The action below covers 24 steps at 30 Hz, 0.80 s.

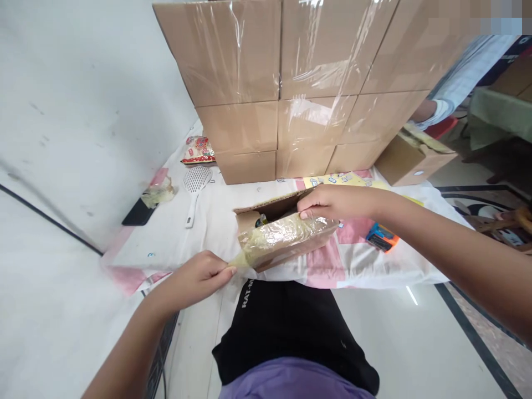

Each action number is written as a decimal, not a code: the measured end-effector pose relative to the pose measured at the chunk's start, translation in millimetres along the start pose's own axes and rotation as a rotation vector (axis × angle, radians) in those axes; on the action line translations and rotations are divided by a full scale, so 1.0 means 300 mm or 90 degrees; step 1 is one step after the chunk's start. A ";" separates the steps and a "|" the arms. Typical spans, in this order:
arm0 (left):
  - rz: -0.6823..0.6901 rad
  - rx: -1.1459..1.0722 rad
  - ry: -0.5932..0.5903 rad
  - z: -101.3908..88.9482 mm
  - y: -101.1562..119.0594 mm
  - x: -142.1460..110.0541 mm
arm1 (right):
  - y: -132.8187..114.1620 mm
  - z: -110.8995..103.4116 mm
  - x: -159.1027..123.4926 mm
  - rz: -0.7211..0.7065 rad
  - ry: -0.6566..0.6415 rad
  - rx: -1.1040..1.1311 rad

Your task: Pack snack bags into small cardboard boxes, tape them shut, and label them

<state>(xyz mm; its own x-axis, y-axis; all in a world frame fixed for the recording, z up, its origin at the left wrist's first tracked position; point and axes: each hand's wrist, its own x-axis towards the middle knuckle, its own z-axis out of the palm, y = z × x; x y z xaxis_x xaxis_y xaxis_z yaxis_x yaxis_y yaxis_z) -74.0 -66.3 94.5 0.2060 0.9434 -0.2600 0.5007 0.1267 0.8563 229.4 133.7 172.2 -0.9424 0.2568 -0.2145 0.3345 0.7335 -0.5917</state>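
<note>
Small brown cardboard box (296, 252): top open, interior dark, sitting askew near front edge of cloth-covered worktop (220, 221). Yellowish clear tape (282, 234): shiny, wrinkled, along box's near side, twisted end stretched past left corner.

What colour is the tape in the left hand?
The tape is pale yellow, seen in the head view.

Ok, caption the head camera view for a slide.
Left hand pinching translucent yellowish tape, right hand holding an open brown cardboard box before stacked brown cardboard cartons.
</note>
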 end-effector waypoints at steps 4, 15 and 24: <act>-0.068 -0.050 0.033 -0.121 -0.012 -0.040 | -0.026 0.016 -0.005 0.000 0.010 0.015; -0.224 0.282 0.075 -0.318 -0.150 -0.326 | 0.022 0.033 0.022 -0.007 0.027 0.033; -0.350 0.585 0.657 -0.530 -0.470 -0.495 | 0.083 0.072 -0.015 0.074 0.089 0.055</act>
<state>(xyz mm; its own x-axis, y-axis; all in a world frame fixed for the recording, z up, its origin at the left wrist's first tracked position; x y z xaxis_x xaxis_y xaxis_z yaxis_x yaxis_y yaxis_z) -308.9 -175.6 83.2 -0.6564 0.6876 0.3104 0.7391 0.6685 0.0822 242.2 137.2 141.7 -0.8867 0.4266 -0.1785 0.4351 0.6389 -0.6344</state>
